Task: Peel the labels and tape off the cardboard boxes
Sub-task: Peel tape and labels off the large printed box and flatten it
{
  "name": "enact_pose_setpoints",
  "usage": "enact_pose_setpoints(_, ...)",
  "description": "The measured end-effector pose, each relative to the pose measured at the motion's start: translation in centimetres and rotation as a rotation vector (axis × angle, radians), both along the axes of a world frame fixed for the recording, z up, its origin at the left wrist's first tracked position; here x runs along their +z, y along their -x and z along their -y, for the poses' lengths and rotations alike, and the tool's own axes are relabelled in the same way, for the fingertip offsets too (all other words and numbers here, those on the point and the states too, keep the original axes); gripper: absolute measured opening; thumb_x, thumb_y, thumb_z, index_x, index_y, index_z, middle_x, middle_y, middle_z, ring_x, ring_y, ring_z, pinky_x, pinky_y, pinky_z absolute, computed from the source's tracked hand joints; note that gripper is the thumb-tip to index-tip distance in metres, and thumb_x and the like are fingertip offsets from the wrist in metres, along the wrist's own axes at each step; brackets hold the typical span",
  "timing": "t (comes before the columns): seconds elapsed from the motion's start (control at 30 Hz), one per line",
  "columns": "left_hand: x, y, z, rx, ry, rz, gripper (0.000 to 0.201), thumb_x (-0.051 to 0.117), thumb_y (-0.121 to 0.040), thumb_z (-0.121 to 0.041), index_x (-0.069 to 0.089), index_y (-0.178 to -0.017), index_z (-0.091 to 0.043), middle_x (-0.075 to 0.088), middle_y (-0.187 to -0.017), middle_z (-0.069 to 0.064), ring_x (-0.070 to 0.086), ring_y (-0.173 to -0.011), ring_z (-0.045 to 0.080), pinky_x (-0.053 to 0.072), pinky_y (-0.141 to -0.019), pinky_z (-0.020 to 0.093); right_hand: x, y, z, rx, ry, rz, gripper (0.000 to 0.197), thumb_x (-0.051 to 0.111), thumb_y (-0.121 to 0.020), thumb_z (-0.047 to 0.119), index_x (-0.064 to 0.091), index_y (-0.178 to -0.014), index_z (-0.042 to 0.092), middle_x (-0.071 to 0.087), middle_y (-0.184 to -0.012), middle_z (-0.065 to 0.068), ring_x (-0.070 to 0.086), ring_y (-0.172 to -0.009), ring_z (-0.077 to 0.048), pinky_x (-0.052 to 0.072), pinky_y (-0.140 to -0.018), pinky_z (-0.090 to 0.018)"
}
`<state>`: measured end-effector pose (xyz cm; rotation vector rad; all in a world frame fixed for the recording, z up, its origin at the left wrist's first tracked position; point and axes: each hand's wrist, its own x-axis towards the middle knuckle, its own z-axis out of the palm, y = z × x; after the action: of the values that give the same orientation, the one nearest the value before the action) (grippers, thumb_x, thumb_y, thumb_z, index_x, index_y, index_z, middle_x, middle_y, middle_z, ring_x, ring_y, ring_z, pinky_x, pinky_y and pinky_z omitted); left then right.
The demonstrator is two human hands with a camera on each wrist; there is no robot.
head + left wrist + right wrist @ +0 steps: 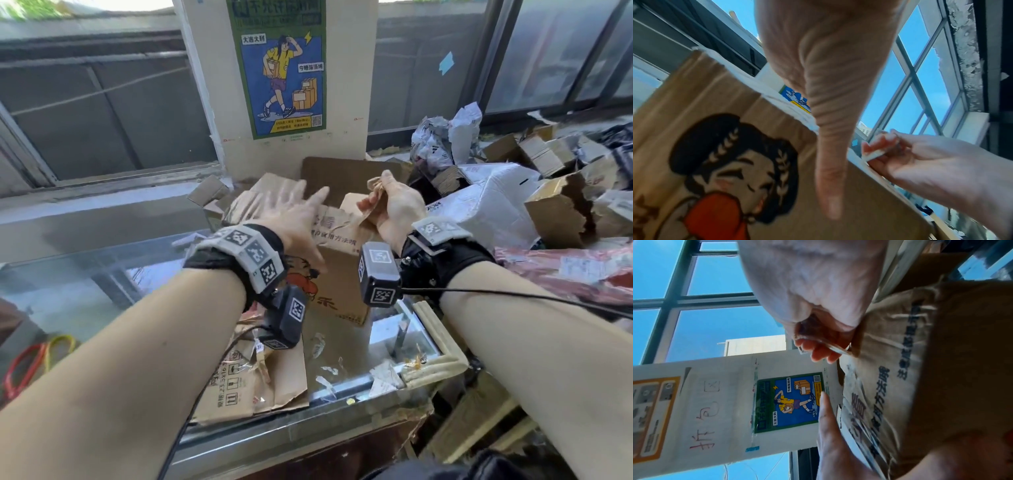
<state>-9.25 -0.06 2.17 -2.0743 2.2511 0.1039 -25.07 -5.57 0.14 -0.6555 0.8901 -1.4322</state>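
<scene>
A brown cardboard box [339, 274] printed with a cartoon figure [731, 170] and dark lettering [879, 402] stands upright on the glass counter. My left hand [294, 212] lies with straight, spread fingers against the box's upper left side, blurred by motion. My right hand [387, 202] is above the box's top right edge, its fingers pinching a crumpled wad of peeled tape [376, 186]. In the right wrist view a clear strip of tape [830, 345] runs from the fingers [818, 353] to the box. The left wrist view shows the right hand [920, 167] pinching a whitish scrap [875, 151].
A flattened carton [250, 383] and tape scraps [325, 373] lie on the glass counter [342, 346]. Torn boxes [561, 212] and plastic mailers [493, 202] pile up at the right. Flat cardboard [260, 195] lies behind the box below a postered pillar [281, 68]. Red and yellow handles [37, 359] show lower left.
</scene>
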Motion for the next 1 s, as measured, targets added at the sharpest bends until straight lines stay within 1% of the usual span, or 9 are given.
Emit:
enact_pose_setpoints(0.1, -0.9, 2.0, 0.0, -0.075, -0.018, -0.109, 0.127, 0.076, -0.06, -0.068, -0.005, -0.153, -0.037, -0.01, -0.162, 0.003, -0.017, -0.147, 0.027, -0.011, -0.116, 0.052, -0.1, 0.1, 0.0, -0.011, -0.01, 0.046, 0.029, 0.05, -0.099, 0.024, 0.054, -0.078, 0.003, 0.047, -0.039, 0.0, 0.049, -0.034, -0.014, 0.047, -0.059, -0.035)
enact_pose_setpoints(0.23, -1.8, 3.4, 0.1, -0.045, -0.036, -0.069, 0.107, 0.059, -0.073, -0.075, -0.002, -0.153, -0.037, -0.007, -0.163, 0.003, -0.017, -0.147, 0.029, -0.012, -0.115, 0.058, -0.2, 0.2, -0.3, -0.014, 0.011, 0.031, 0.033, 0.048, -0.1, 0.024, 0.055, -0.076, 0.003, 0.042, -0.05, -0.004, 0.047, -0.036, -0.013, 0.049, -0.059, -0.034)
enact_pose_setpoints(0.5, -2.0, 3.3, 0.2, -0.032, -0.065, -0.03, 0.108, 0.052, -0.068, -0.083, 0.0, -0.153, -0.039, -0.007, -0.162, 0.005, -0.015, -0.147, 0.032, -0.012, -0.111, 0.065, 0.4, 1.0, -0.6, -0.035, 0.008, -0.029, 0.036, 0.046, -0.1, 0.027, 0.049, -0.07, 0.009, 0.035, -0.039, 0.004, 0.036, -0.04, -0.014, 0.048, -0.055, -0.03)
enact_pose_setpoints(0.57, -2.1, 3.3, 0.2, -0.032, -0.057, -0.018, 0.109, 0.051, -0.067, -0.085, 0.0, -0.153, -0.039, -0.007, -0.162, 0.006, -0.014, -0.147, 0.033, -0.012, -0.111, 0.065, 0.7, 1.2, -0.9, -0.055, 0.022, -0.119, 0.037, 0.047, -0.1, 0.027, 0.049, -0.067, 0.01, 0.035, -0.04, 0.004, 0.035, -0.04, -0.013, 0.048, -0.054, -0.03)
enact_pose_setpoints(0.67, -2.1, 3.3, 0.0, -0.032, -0.055, -0.017, 0.112, 0.05, -0.065, -0.087, 0.0, -0.153, -0.039, -0.007, -0.162, 0.005, -0.014, -0.147, 0.032, -0.011, -0.111, 0.065, 1.4, 1.3, -1.3, -0.087, 0.114, -0.415, 0.038, 0.049, -0.099, 0.027, 0.053, -0.065, 0.01, 0.041, -0.046, 0.002, 0.04, -0.039, -0.013, 0.052, -0.059, -0.037)
enact_pose_setpoints(0.77, -2.1, 3.2, -0.3, -0.027, -0.05, -0.024, 0.113, 0.05, -0.064, -0.088, 0.0, -0.152, -0.039, -0.008, -0.162, 0.006, -0.015, -0.147, 0.032, -0.01, -0.112, 0.065, 1.8, 1.4, -1.6, -0.099, 0.252, -0.877, 0.037, 0.052, -0.095, 0.033, 0.059, -0.065, 0.013, 0.052, -0.056, 0.0, 0.053, -0.054, -0.019, 0.054, -0.069, -0.042)
enact_pose_setpoints(0.83, -2.1, 3.2, -0.5, -0.025, -0.045, -0.027, 0.114, 0.05, -0.063, -0.088, 0.0, -0.152, -0.038, -0.008, -0.162, 0.006, -0.015, -0.147, 0.032, -0.01, -0.112, 0.065, 1.9, 1.8, -1.6, -0.061, 0.342, -1.125, 0.027, 0.057, -0.091, 0.034, 0.067, -0.08, 0.012, 0.062, -0.069, -0.002, 0.059, -0.068, -0.019, 0.054, -0.075, -0.04)
enact_pose_setpoints(0.9, -2.1, 3.2, -0.7, -0.025, -0.042, -0.026, 0.115, 0.049, -0.061, -0.09, 0.0, -0.152, -0.038, -0.007, -0.162, 0.006, -0.015, -0.147, 0.032, -0.01, -0.112, 0.065, 2.1, 2.4, -1.4, 0.03, 0.371, -1.353, 0.028, 0.063, -0.086, 0.033, 0.066, -0.103, 0.01, 0.066, -0.094, -0.004, 0.061, -0.09, -0.02, 0.05, -0.087, -0.04)
enact_pose_setpoints(1.0, -2.1, 3.2, -0.9, -0.024, -0.044, -0.029, 0.119, 0.049, -0.059, -0.091, 0.0, -0.153, -0.038, -0.008, -0.162, 0.006, -0.016, -0.147, 0.032, -0.011, -0.112, 0.064, 2.5, 3.1, -1.4, 0.208, 0.38, -1.77, 0.042, 0.062, -0.083, 0.041, 0.054, -0.118, 0.018, 0.055, -0.121, -0.007, 0.045, -0.116, -0.029, 0.04, -0.099, -0.044)
